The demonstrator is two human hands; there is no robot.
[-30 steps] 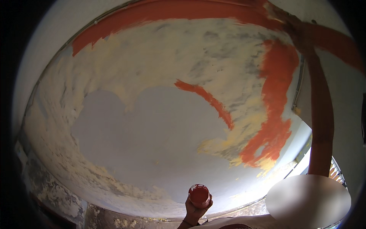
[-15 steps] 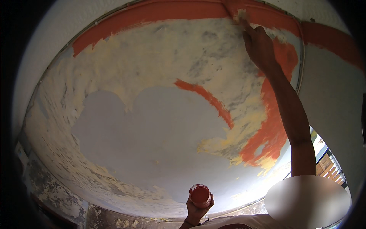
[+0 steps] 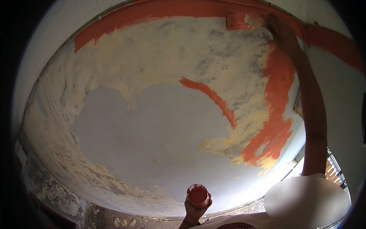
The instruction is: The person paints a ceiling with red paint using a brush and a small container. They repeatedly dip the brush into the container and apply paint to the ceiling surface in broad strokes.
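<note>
A wide paintbrush point(image 3: 237, 21), its bristles loaded with orange-red paint, lies sideways against the upper painted band. Its handle end is in my right hand point(image 3: 280, 32), which is raised high at the upper right and closed round it. The fingers there are dark and partly blurred. Low in the middle, my left hand point(image 3: 194, 213) grips a small round paint pot point(image 3: 198, 195) from below and the side. Red paint shows in the pot, with pale patches on its rim.
The broad patchy surface point(image 3: 152, 126) is grey and cream, with an orange-red strip point(image 3: 209, 95) and a larger red patch point(image 3: 278, 84). A red band point(image 3: 160, 12) runs along its top. Stained lower wall point(image 3: 57, 191) shows at lower left, a bright slatted opening point(image 3: 334, 170) at right.
My right hand has moved right and slightly down, and the brush now shows sideways with its bristles to the left. The left hand and pot have barely shifted.
</note>
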